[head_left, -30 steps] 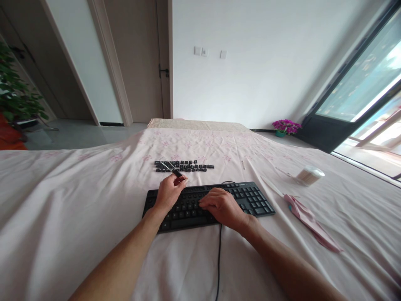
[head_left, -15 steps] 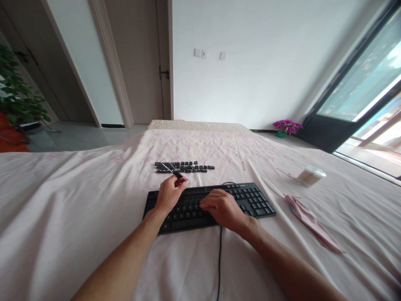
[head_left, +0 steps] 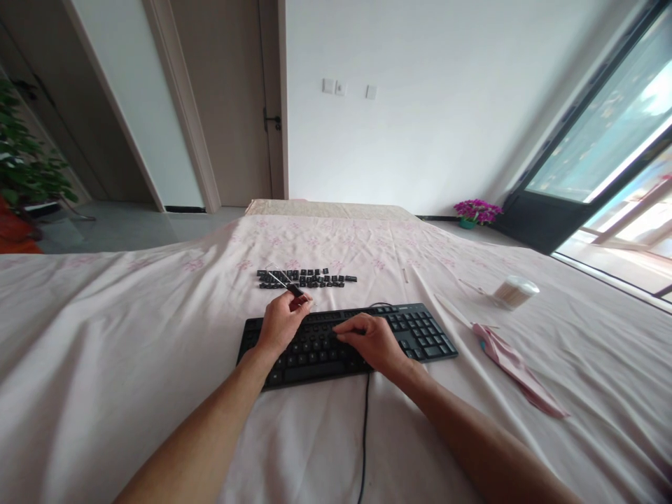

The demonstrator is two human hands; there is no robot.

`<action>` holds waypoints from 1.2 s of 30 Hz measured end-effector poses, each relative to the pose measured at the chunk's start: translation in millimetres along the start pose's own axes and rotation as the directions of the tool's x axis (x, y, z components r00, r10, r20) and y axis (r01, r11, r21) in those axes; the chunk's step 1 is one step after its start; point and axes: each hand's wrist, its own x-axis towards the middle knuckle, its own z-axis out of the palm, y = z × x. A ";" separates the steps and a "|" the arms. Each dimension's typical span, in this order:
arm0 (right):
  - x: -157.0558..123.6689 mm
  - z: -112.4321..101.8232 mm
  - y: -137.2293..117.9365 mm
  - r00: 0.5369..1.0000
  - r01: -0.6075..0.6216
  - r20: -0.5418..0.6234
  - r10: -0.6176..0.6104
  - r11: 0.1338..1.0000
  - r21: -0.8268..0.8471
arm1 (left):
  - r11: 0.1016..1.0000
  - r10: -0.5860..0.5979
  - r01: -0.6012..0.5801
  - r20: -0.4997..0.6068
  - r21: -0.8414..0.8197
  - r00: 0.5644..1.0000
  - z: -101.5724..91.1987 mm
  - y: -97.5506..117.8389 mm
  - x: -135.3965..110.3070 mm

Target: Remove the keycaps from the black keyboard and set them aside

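A black keyboard (head_left: 428, 329) lies on the cloth in front of me, its left and middle keys partly covered by my hands. My left hand (head_left: 283, 320) is closed around the black handle of a wire keycap puller (head_left: 294, 288), whose two thin wires point up and to the left. Over the middle keys, my right hand (head_left: 370, 337) has thumb and forefinger pinched together at the key area; whatever is between the fingertips is too small to make out. Loose black keycaps (head_left: 318, 281) lie in rows just behind the keyboard, partly behind the puller's wires.
Right of the keyboard lie a folded pink cloth (head_left: 517, 371) and a clear round tub of cotton swabs (head_left: 515, 292). A thin stick (head_left: 405, 275) lies farther back. The keyboard's cable (head_left: 364, 434) runs toward me over the wrinkled pink tablecloth (head_left: 131, 336).
My right hand's fingers have lifted slightly and drawn into a clearer pinch over the middle keys. My left hand keeps its hold on the keycap puller. The whole view has shifted slightly.
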 end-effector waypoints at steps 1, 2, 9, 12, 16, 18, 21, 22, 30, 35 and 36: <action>0.8 -0.5 0.9 0.999 -0.035 0.007 0.035 0.999 0.033 | 1.000 0.002 -0.002 0.001 0.004 1.000 0.1 -0.1 0.1; 1.6 -1.1 1.6 0.998 -0.056 0.017 0.055 0.997 0.059 | 1.000 0.003 -0.003 0.001 0.006 1.000 0.1 0.0 0.1; 3.8 -3.0 2.3 0.997 -0.068 0.049 0.064 0.993 0.093 | 1.000 0.001 -0.001 -0.015 -0.005 1.000 0.2 1.3 -0.1; 3.6 -3.5 1.5 0.997 -0.056 0.052 0.052 0.995 0.078 | 1.000 0.006 -0.006 -0.014 -0.006 1.000 0.1 1.4 -0.7; 1.7 -3.9 1.5 0.998 -0.008 0.066 0.007 1.000 0.008 | 1.000 0.007 -0.007 -0.008 -0.011 1.000 0.0 1.4 -1.0; 0.1 -3.5 1.7 0.997 0.041 0.073 -0.039 0.999 -0.026 | 1.000 0.007 -0.007 -0.007 -0.009 1.000 0.0 1.2 -0.9; -2.3 -2.2 1.2 0.993 0.102 0.068 -0.099 0.994 -0.047 | 1.000 0.008 -0.008 -0.009 0.004 1.000 -0.1 0.3 -0.5; -2.9 -1.8 0.7 0.991 0.117 0.067 -0.114 0.992 -0.053 | 1.000 0.008 -0.007 -0.012 0.007 1.000 -0.2 -0.1 -0.4; -5.1 -1.0 -5.2 0.978 0.206 0.046 -0.202 0.973 -0.104 | 1.000 0.014 -0.013 -0.008 0.026 1.000 -0.6 -1.3 -0.4; -3.5 -3.6 -6.3 0.971 0.235 0.102 -0.219 0.953 -0.192 | 0.999 0.014 -0.014 -0.003 0.030 1.000 -0.8 -0.9 -0.1; -3.3 -4.2 -7.0 0.966 0.250 0.121 -0.229 0.945 -0.210 | 0.999 0.013 -0.012 -0.004 0.033 1.000 -0.8 -1.1 0.0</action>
